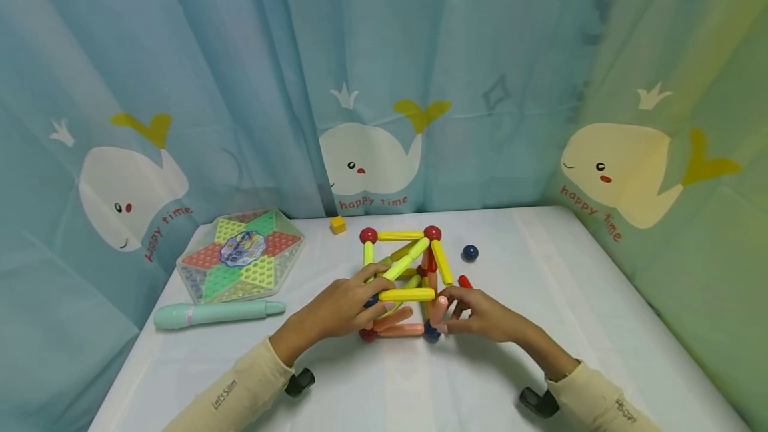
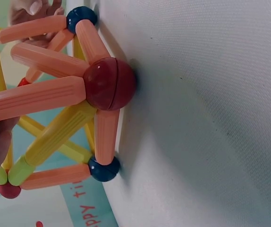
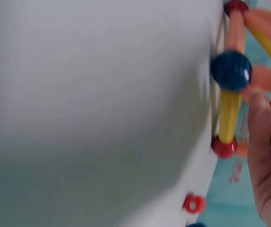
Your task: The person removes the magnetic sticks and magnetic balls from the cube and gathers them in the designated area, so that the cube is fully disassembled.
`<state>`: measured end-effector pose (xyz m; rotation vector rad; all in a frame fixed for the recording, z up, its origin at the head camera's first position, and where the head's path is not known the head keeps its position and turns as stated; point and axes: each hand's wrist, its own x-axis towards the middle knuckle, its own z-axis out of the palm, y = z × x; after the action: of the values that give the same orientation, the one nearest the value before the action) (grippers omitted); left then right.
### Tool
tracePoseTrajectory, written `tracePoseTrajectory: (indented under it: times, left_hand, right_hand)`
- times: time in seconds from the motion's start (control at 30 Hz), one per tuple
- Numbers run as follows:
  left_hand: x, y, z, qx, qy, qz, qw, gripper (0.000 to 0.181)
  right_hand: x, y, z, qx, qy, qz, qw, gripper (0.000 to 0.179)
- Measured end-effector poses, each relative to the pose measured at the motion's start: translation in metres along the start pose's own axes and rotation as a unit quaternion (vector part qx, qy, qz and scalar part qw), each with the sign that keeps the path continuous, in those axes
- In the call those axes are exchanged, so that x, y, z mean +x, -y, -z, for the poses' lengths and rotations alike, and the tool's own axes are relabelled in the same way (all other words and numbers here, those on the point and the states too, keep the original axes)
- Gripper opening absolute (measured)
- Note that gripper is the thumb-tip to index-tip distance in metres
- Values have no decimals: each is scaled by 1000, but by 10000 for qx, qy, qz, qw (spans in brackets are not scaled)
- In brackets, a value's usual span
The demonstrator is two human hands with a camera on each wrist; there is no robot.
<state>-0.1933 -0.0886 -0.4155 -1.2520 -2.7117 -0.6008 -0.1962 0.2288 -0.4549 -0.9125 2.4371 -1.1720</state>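
A frame of magnetic sticks and balls (image 1: 400,330) stands on the table, with orange sticks low at the front, yellow and lime ones above, and red and blue balls at its corners. My left hand (image 1: 345,305) grips its upper front-left corner around a blue ball (image 1: 371,300), which the fingers partly hide. At the front right, my right hand (image 1: 483,315) pinches an upright orange stick (image 1: 440,309) between thumb and fingertips. That stick rises from the lower blue ball (image 3: 231,71). In the left wrist view, its upper end is free. A yellow stick (image 1: 407,295) runs across the upper front.
A loose blue ball (image 1: 471,253) and a red stick (image 1: 465,282) lie to the right of the frame. Behind it to the left sits a yellow cube (image 1: 338,225). A hexagonal checkers board (image 1: 204,292) and a mint microphone-shaped toy (image 1: 219,313) occupy the left side. Curtains (image 1: 384,52) surround the table.
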Motion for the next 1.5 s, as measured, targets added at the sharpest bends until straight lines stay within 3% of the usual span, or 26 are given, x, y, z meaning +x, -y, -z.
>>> tracePoseTrajectory:
  times: [0.2, 0.5, 0.63, 0.77, 1.0, 1.1, 1.27, 1.37, 1.5]
  left_hand:
    - [-1, 1, -1, 15, -49, -57, 10000, 32]
    - [0, 2, 0, 56, 0, 7, 10000, 34]
    - [1, 1, 1, 16, 13, 23, 10000, 33]
    - [1, 1, 2, 3, 34, 75, 10000, 32]
    - [1, 0, 2, 3, 80, 88, 9999, 32]
    - [1, 0, 1, -7, 95, 80, 9999, 32]
    - [2, 0, 1, -42, 125, 93, 9999, 33]
    - [2, 0, 1, -17, 109, 84, 9999, 33]
    - [1, 1, 1, 17, 56, 63, 10000, 33]
  right_hand:
    - [3, -1, -16, -303, -174, 501, 9981, 7]
    - [1, 2, -15, -383, -129, 360, 9985, 7]
    - [-3, -1, -12, -375, -329, 448, 9977, 6]
    - [-8, -2, -9, -392, -507, 288, 9975, 5]
    - [-20, -1, -7, -285, -235, 58, 9993, 5]
    - [-24, -3, -4, -173, -197, -83, 9996, 22]
    - [-36, -3, 2, 221, 20, -612, 9979, 79]
    - [-41, -4, 4, 391, 399, -806, 9952, 91]
    - [-42, -4, 3, 506, 863, -1224, 9874, 87]
